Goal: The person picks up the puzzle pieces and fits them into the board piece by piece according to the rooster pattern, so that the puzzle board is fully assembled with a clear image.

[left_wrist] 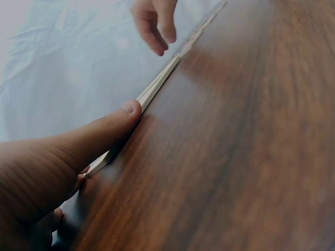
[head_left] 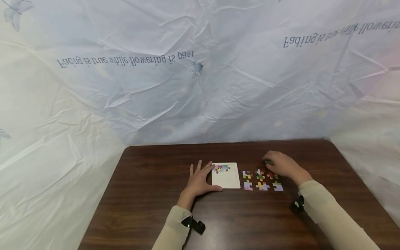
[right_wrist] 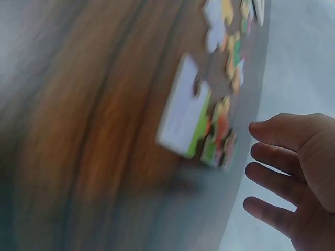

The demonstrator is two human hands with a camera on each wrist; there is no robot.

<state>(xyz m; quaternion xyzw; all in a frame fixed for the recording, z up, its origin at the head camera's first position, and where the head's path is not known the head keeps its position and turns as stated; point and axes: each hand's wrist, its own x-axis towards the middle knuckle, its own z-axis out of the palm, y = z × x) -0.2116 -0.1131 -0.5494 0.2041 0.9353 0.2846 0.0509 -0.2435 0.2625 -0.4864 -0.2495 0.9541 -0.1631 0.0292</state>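
My left hand (head_left: 197, 182) lies at the left side of a white square puzzle tray (head_left: 226, 180). Its fingers are spread, with a fingertip at the upper left corner and the thumb (left_wrist: 112, 128) against the near edge. Joined jigsaw pieces (head_left: 222, 168) lie in the tray's upper left part. My right hand (head_left: 284, 166) hovers at the far right of several loose pieces, its fingers apart and nothing between them in the right wrist view. A small dark piece (head_left: 268, 162) shows beneath that hand. Nearest the right wrist camera is a lilac-and-green piece (right_wrist: 186, 112).
Loose colourful jigsaw pieces (head_left: 263, 186) form rows to the right of the tray. The brown wooden table (head_left: 150, 194) has rounded far corners. Pale printed cloth (head_left: 200, 97) hangs behind it and along both sides. Each wrist wears a black strap (head_left: 193, 224).
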